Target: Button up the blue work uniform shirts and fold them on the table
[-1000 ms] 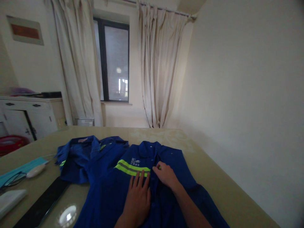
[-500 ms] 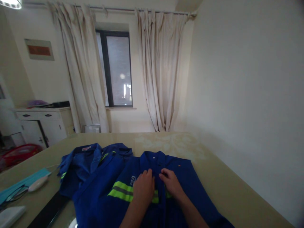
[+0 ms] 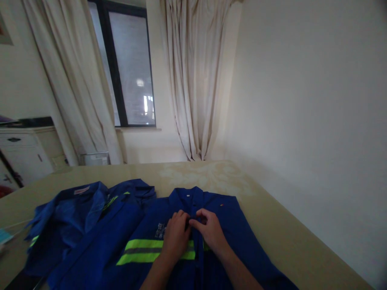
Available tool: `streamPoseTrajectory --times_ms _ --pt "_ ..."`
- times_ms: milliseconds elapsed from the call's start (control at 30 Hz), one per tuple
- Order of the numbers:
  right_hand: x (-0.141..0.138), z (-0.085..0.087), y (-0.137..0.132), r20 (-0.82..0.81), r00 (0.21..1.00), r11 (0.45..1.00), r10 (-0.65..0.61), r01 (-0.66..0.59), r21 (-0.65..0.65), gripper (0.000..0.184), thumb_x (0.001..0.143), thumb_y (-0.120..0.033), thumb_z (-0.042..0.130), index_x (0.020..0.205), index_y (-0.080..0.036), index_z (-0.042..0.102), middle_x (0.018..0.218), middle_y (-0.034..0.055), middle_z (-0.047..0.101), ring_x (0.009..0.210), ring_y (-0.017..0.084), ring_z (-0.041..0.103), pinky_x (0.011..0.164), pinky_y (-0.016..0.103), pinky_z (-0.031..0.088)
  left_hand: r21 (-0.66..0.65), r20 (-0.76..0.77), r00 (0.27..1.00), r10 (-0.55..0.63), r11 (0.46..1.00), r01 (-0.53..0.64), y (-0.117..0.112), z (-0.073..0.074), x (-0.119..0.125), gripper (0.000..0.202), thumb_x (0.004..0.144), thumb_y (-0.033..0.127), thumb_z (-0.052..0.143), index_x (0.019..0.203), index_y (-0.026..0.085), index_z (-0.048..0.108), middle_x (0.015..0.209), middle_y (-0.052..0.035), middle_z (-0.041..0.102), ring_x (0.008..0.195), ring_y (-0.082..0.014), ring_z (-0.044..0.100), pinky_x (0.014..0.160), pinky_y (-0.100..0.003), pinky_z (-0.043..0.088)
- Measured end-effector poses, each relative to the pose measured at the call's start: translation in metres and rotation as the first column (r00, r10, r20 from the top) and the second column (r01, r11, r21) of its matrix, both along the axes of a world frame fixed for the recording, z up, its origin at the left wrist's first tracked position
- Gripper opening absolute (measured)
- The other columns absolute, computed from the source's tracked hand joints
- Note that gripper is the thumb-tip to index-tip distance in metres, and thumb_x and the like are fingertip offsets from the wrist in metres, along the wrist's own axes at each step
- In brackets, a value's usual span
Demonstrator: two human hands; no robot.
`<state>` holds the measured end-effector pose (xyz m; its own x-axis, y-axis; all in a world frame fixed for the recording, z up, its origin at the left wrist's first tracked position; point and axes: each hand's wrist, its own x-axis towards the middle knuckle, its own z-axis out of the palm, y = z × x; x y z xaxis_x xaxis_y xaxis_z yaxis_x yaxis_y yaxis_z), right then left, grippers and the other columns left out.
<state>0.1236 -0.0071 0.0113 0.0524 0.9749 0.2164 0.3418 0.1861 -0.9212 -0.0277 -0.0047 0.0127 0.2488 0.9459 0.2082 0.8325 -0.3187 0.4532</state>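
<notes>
A blue work jacket [image 3: 229,225] lies spread face up, its collar toward the far side and a yellow-green and grey reflective band across the chest. Over its front opening, just below the collar, my two hands meet. My left hand [image 3: 177,233] is closed on the edge of the opening, its fingertips partly hidden. From the right, my right hand [image 3: 210,229] pinches the same edge with thumb and forefinger, almost touching the left fingers. Whether a button sits between them is too small to tell.
A second blue garment [image 3: 72,213] with reflective strips lies crumpled to the left, against the jacket. Both rest on a pale yellowish table [image 3: 260,201]. A light blue item [image 3: 5,237] shows at the left edge. A wall [image 3: 317,141] runs along the right side.
My hands have come closer together at the jacket's front opening, the right fingertips now near the left ones. The head view has shifted, so the table and garments appear nearer and further left.
</notes>
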Motion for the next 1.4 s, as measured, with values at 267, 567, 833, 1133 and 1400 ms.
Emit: streamPoseTrajectory --times_ms 267,567,833,1133,1400 --pt "0.001 0.005 -0.01 0.158 0.978 0.977 -0.135 0.105 0.187 0.014 0.081 -0.027 0.061 0.082 -0.019 0.073 0.072 0.0014 0.067 0.063 0.018 0.058 0.061 0.027 0.04 0.167 0.199 0.978 -0.066 0.985 0.032 -0.005 0.001 -0.001 0.014 0.098 0.017 0.048 0.094 0.022 0.06 0.094 -0.0035 0.066 0.092 -0.0218 0.06 0.084 -0.034 0.045" --pt "-0.004 0.015 -0.018 0.327 0.94 0.981 -0.097 0.034 0.192 0.024 0.085 -0.021 0.054 0.09 -0.021 0.077 0.084 0.005 0.074 0.072 0.02 0.065 0.065 0.028 0.044 0.288 0.049 0.995 -0.089 0.955 0.071 -0.012 0.009 0.003 0.022 0.1 0.015 0.045 0.09 0.023 0.063 0.093 -0.0047 0.066 0.092 -0.0217 0.06 0.084 -0.034 0.047" --pt "-0.006 0.016 -0.022 0.395 0.908 0.978 -0.139 0.062 0.201 0.022 0.086 -0.018 0.056 0.086 -0.021 0.077 0.082 0.0047 0.074 0.073 0.02 0.067 0.069 0.027 0.044 0.248 0.079 0.994 -0.076 0.967 0.054 -0.009 0.007 0.002 0.021 0.1 0.014 0.043 0.093 0.022 0.061 0.095 -0.0042 0.066 0.093 -0.0205 0.062 0.084 -0.032 0.048" --pt "-0.006 0.013 -0.019 0.226 0.969 0.985 -0.096 0.06 0.163 0.02 0.084 -0.023 0.058 0.085 -0.02 0.078 0.074 0.0041 0.074 0.064 0.019 0.065 0.061 0.027 0.045 0.301 0.028 0.995 -0.093 0.95 0.08 -0.013 0.01 0.001 0.024 0.101 0.015 0.043 0.095 0.022 0.065 0.095 -0.0055 0.066 0.092 -0.0216 0.061 0.086 -0.034 0.048" --pt "-0.003 0.015 -0.016 0.02 1.0 0.998 0.005 -0.006 0.061 0.038 0.095 -0.044 0.052 0.086 -0.017 0.078 0.064 0.0027 0.07 0.055 0.018 0.063 0.051 0.025 0.043 0.285 0.24 0.963 -0.121 0.957 0.049 -0.005 0.002 -0.002 0.022 0.1 0.025 0.046 0.099 0.024 0.068 0.095 -0.0047 0.071 0.087 -0.0191 0.068 0.08 -0.029 0.053"
